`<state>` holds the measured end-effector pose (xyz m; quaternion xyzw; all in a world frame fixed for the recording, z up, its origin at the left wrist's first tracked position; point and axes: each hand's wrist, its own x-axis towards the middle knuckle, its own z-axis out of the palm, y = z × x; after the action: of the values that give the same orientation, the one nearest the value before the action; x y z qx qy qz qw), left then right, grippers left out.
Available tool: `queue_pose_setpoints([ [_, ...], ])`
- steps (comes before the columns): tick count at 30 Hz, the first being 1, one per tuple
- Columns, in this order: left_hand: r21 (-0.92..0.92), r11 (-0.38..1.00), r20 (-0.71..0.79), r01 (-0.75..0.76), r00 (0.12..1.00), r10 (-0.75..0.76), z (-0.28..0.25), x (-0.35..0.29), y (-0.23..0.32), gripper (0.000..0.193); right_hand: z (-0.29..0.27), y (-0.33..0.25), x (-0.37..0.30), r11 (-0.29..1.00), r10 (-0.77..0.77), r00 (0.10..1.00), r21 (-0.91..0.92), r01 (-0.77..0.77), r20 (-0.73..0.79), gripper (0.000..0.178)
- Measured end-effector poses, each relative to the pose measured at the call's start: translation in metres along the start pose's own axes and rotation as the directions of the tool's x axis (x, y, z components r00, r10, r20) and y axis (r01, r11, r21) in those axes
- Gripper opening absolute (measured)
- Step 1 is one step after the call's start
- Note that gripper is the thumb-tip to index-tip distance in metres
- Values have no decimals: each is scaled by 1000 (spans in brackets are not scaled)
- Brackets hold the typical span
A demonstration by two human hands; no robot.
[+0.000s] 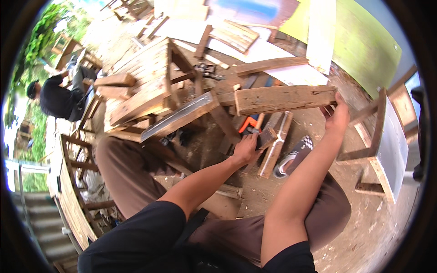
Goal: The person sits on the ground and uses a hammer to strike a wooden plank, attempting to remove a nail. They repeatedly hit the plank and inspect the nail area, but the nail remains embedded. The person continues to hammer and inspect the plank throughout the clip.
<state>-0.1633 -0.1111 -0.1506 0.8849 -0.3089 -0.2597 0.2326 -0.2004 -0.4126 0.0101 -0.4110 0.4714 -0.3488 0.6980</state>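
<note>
My right hand is closed round the right end of a thick, weathered wooden plank, held raised and nearly level. My left hand is low among wood pieces, its fingers curled. What it grips is hidden; a short dark wood block lies against it. Just beyond its fingers are a light wooden tool handle and an orange handle. A wood strip with a pale edge lies on the ground beside my shoe.
On the left stands a slatted wooden table with wood blocks on it. A board with a shiny top slants before it. At right stands a white-topped wooden stool. Another person sits far left. Planks and panels lie behind.
</note>
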Motion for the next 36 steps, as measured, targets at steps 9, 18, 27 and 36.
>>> queue_pose_setpoints([
  [9,-115,993,-79,30,996,-39,-143,-153,-71,66,100,22,-52,985,65,934,-173,-3,351,45],
  [18,-571,821,-335,-8,915,-224,-143,-205,-147,63,177,69,-179,928,206,874,-371,-32,441,43],
  [27,-720,687,-349,-95,905,-241,-131,-225,-183,70,173,96,-228,887,282,830,-461,-33,482,40],
  [36,-799,580,-400,-157,860,-317,-122,-221,-197,72,139,128,-212,882,342,843,-452,-135,415,44],
])
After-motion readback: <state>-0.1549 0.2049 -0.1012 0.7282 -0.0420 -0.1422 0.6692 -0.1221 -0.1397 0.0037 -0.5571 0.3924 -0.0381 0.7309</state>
